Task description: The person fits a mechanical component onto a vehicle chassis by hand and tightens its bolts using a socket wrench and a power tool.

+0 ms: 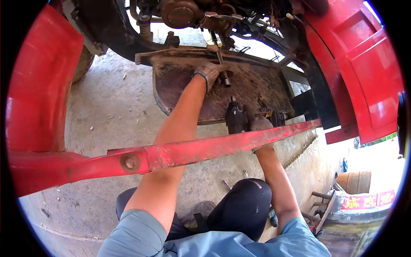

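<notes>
At 12 o'clock, above centre, the left hand (208, 73), in a grey knitted work glove with a blue cuff edge, has its fingers clamped on a slim, shiny metal rod (220, 57). A cylindrical metal socket (227, 82) forms the rod's lower end, positioned over a broad, brown, soiled metal plate (261, 88). At 3 o'clock, near centre, the gloved right hand (261, 123) is at a black, barrel-shaped power tool (235, 116), tip directed toward 12 o'clock. The right fingers are obscured; whether they are closed cannot be told. A scuffed red metal bar (192, 152) spans 8 to 3 o'clock, above both arms. A dirty metal engine (180, 15) is located at 11 to 12 o'clock.
</notes>
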A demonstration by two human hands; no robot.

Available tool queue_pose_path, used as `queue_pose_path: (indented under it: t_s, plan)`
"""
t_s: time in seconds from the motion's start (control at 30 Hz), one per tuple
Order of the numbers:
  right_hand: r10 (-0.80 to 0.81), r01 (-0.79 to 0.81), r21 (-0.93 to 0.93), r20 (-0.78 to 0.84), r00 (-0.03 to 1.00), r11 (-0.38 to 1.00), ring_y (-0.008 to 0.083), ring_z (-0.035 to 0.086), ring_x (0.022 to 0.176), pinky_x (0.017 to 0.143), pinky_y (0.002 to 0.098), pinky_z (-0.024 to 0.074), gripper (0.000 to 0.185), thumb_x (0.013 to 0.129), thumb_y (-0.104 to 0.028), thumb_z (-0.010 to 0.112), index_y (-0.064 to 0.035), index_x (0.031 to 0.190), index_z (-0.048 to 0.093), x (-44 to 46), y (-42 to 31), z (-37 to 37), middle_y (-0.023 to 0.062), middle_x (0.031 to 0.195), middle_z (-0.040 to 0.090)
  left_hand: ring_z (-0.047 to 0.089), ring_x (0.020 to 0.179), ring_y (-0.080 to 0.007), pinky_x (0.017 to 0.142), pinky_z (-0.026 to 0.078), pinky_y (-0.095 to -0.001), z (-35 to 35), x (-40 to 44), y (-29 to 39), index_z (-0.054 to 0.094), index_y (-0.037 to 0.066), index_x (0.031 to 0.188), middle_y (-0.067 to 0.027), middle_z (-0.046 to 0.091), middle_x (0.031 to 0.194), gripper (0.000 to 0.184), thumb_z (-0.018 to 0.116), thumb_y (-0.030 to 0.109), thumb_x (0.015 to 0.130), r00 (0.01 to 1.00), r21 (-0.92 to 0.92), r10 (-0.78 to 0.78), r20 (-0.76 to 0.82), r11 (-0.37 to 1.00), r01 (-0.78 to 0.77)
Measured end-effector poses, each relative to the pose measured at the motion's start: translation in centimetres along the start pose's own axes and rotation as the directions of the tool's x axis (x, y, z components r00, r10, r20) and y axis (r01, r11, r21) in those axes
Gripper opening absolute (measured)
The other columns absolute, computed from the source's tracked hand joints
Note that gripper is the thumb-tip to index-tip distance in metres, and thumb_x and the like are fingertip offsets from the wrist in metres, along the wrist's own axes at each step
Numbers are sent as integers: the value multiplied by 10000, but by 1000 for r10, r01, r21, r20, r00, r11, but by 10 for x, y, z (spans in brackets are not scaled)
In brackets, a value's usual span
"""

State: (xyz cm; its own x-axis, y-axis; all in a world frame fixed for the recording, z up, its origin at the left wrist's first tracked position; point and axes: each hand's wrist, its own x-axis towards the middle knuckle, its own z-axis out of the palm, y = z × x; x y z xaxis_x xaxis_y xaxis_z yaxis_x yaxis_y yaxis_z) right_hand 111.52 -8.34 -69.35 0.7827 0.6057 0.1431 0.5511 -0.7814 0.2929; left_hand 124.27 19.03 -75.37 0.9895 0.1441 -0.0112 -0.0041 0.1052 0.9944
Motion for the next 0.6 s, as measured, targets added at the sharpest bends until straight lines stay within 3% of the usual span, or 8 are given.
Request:
queue_pose_path:
  t_s: [0.1,0.2,0.3,0.37,0.4,0.5,0.6]
  plan:
    - [53,-56,-22,-94,994,998,380,706,756,642,472,562,650,894,-227,627,-149,1516,456,4,-8,-15,180,995,710,538,528,-162,494,428,-354,2,6,-8,731,8,761,-81,673,715,477,808,468,862,998,16,-65,11,998,65]
    - [46,-31,112,-135,990,993,383,715,790,639,472,567,701,855,-233,674,-150,1515,452,19,-16,-34,188,974,705,530,510,-170,479,428,-362,-1,7,-2,730,9,750,-86,667,712,483,814,472,856,1000,65,-2,-6,998,2]
    - [32,-32,15,-8,999,999,386,718,802,646,474,570,704,839,-253,693,-152,1497,463,25,-25,-45,189,969,704,535,515,-181,474,426,-372,5,-4,5,729,5,751,-93,668,716,477,816,463,856,995,116,-87,-50,989,92]
    - [17,-14,-51,71,997,999,388,719,811,650,476,572,707,829,-267,706,-153,1486,470,34,-29,-48,190,966,702,543,525,-184,492,433,-375,4,-3,3,728,8,749,-96,662,709,474,812,462,858,997,-23,-71,-33,997,71]
    - [9,-5,-53,70,997,999,388,719,811,650,476,572,707,829,-267,706,-153,1486,470,35,-30,-48,190,966,702,546,529,-185,498,435,-377,2,0,-2,727,10,748,-97,660,707,473,810,462,859,997,-72,-66,-31,995,63]
    - [43,-38,116,-38,998,993,388,720,824,669,490,574,646,845,-307,702,-179,1446,502,28,-26,-43,193,952,707,557,558,-186,537,443,-374,1,-4,-2,722,8,750,-94,663,717,467,802,453,867,998,27,64,-28,998,-64]
    - [56,-54,126,-13,998,991,387,721,835,679,491,574,627,855,-295,694,-187,1445,510,36,-21,-41,192,957,708,575,597,-187,571,451,-361,0,-5,5,719,12,749,-93,668,722,456,795,444,873,998,55,-61,8,997,61]
